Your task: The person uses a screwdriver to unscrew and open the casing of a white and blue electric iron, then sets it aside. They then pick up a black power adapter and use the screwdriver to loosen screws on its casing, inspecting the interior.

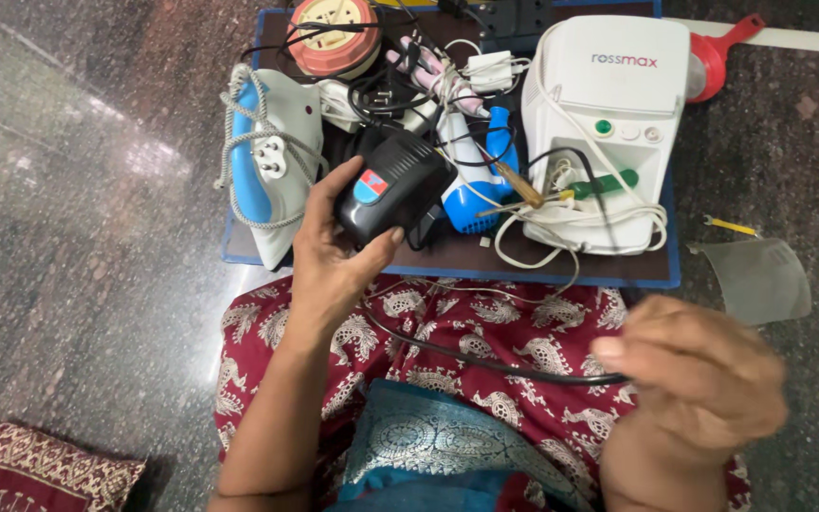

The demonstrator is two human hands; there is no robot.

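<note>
Head view, left hand [329, 261] gripping one black plastic power adapter [392, 185] near centre, right hand [689, 365] pinching its one black cord [485, 360], one blue-white iron [263, 161] left, one white nebuliser box [609, 104] far right.

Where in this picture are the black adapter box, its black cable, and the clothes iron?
black adapter box [392, 185]: head view, on its glossy top face, held in the left hand [334, 256].
black cable [485, 362]: head view, mid-length, pinched by the right hand [689, 370].
clothes iron [263, 161]: head view, on its white body.
</note>
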